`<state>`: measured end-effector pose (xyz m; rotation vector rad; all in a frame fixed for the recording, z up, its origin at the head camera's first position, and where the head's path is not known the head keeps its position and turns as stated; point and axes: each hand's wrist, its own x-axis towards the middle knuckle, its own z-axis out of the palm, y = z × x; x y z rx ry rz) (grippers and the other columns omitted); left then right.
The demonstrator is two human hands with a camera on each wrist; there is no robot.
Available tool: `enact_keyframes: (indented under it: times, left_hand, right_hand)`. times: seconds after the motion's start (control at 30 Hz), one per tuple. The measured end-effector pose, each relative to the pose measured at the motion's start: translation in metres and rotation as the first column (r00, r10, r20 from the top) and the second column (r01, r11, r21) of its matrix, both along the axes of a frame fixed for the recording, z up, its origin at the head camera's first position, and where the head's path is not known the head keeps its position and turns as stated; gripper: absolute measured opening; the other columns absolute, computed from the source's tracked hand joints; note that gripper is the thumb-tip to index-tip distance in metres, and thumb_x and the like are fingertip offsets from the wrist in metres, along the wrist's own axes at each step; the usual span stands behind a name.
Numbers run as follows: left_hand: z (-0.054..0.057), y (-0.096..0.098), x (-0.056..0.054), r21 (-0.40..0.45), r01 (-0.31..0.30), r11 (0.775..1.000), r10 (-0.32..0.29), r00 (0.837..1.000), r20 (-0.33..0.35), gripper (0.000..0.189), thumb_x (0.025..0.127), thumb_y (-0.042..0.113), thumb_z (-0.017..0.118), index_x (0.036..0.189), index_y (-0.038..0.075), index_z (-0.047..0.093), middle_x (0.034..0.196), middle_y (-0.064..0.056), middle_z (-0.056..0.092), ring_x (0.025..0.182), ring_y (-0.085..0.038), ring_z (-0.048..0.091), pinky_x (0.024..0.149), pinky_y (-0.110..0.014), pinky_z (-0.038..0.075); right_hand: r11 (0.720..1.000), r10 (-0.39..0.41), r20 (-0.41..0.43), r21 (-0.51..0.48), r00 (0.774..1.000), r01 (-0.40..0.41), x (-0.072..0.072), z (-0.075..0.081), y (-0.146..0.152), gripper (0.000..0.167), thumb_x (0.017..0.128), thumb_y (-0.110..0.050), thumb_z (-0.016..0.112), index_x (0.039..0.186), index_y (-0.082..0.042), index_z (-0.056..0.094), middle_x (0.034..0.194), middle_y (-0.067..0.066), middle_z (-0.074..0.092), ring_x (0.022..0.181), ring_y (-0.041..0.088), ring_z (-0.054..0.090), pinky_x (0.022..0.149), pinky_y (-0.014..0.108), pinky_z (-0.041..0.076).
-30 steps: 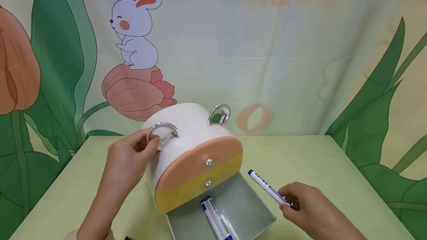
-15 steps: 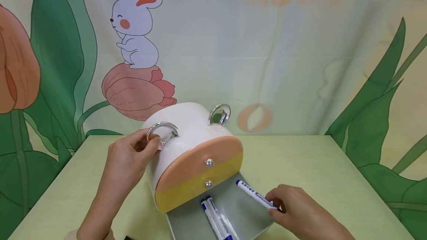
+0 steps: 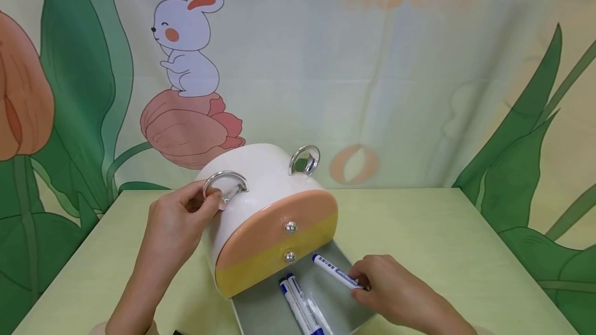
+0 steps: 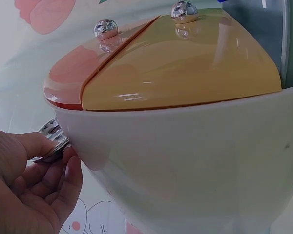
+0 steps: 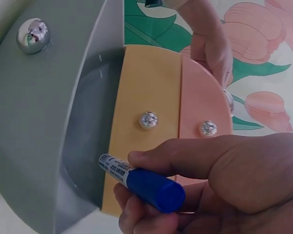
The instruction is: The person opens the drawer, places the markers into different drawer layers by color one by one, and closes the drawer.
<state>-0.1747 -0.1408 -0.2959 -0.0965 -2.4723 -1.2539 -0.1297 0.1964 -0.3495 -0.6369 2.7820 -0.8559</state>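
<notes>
A white drawer box point(image 3: 261, 180) with an orange and a yellow drawer front stands on the table. My left hand point(image 3: 174, 226) pinches the silver ring point(image 3: 226, 173) on its left side; the left wrist view shows thumb and fingers on that ring point(image 4: 51, 129). The bottom grey drawer point(image 3: 258, 317) is pulled out, and two blue-capped whiteboard markers lie side by side in it point(image 3: 300, 306). Over its right half, my right hand point(image 3: 396, 286) holds another whiteboard marker point(image 3: 332, 269) between thumb and fingers, pointing up-left. Up close in the right wrist view, this marker point(image 5: 141, 183) has its blue cap towards the camera.
A second silver ring point(image 3: 304, 160) sticks up at the box's right side. Round silver knobs point(image 3: 291, 227) stand out from the drawer fronts. The pale green table point(image 3: 410, 221) runs back to a printed cloth point(image 3: 298, 66). A small dark thing point(image 3: 178, 332) shows at the bottom edge.
My right hand has moved left with the marker, from beside the drawer to over it. The left hand keeps its place on the ring.
</notes>
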Motion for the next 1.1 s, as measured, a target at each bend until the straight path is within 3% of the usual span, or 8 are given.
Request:
enact_keyframes:
  times: [0.3, 0.47, 0.57, 0.93, 1.1]
  left_hand:
    - [0.001, 0.000, -0.001, -0.001, -0.001, 1.000, 0.001, 1.000, -0.006, 0.013, 0.099, 0.018, 0.066, 0.092, 0.010, 0.072, 0.076, -0.004, 0.062, 0.082, -0.020, 0.055, 0.062, -0.018, 0.047]
    - [0.000, -0.001, 0.000, 0.005, 0.009, 1.000, -0.009, 1.000, 0.017, 0.015, 0.100, 0.021, 0.067, 0.101, 0.008, 0.074, 0.082, -0.006, 0.064, 0.085, -0.021, 0.056, 0.063, -0.017, 0.049]
    - [0.000, -0.001, 0.000, 0.002, 0.005, 1.000, -0.005, 1.000, 0.018, 0.014, 0.100, 0.021, 0.066, 0.099, 0.009, 0.074, 0.081, -0.005, 0.064, 0.085, -0.020, 0.056, 0.063, -0.017, 0.049]
    - [-0.001, -0.001, 0.000, 0.004, 0.005, 1.000, -0.005, 1.000, -0.002, 0.014, 0.099, 0.020, 0.066, 0.093, 0.010, 0.074, 0.077, -0.003, 0.064, 0.083, -0.019, 0.057, 0.063, -0.018, 0.048]
    - [-0.001, -0.001, 0.000, 0.001, 0.006, 1.000, -0.006, 1.000, 0.002, 0.014, 0.100, 0.021, 0.066, 0.095, 0.010, 0.074, 0.078, -0.004, 0.064, 0.084, -0.019, 0.056, 0.063, -0.017, 0.048]
  right_hand:
    - [0.999, 0.047, -0.017, -0.009, 0.999, -0.047, -0.012, -0.007, -0.013, 0.027, 0.085, -0.001, 0.072, 0.066, -0.015, 0.059, 0.059, -0.012, 0.035, 0.055, 0.002, 0.034, 0.050, 0.020, 0.025]
    - [0.998, 0.065, -0.029, -0.019, 0.997, -0.066, -0.016, -0.014, -0.019, 0.028, 0.082, -0.001, 0.072, 0.062, -0.014, 0.057, 0.055, -0.014, 0.030, 0.052, 0.001, 0.030, 0.049, 0.019, 0.022]
    - [0.998, 0.062, -0.024, -0.019, 0.998, -0.063, -0.018, -0.018, -0.022, 0.033, 0.081, 0.000, 0.072, 0.058, -0.015, 0.053, 0.054, -0.015, 0.028, 0.051, 0.000, 0.028, 0.048, 0.019, 0.021]
    - [0.999, 0.049, -0.053, -0.001, 0.997, -0.049, -0.023, -0.027, -0.033, 0.027, 0.080, -0.003, 0.078, 0.060, -0.012, 0.063, 0.053, -0.014, 0.044, 0.049, 0.001, 0.037, 0.044, 0.018, 0.029]
    - [1.000, 0.000, 0.027, 0.023, 1.000, -0.001, -0.022, -0.026, -0.038, 0.019, 0.082, -0.008, 0.082, 0.067, -0.008, 0.070, 0.058, -0.008, 0.055, 0.052, 0.006, 0.045, 0.045, 0.021, 0.037]
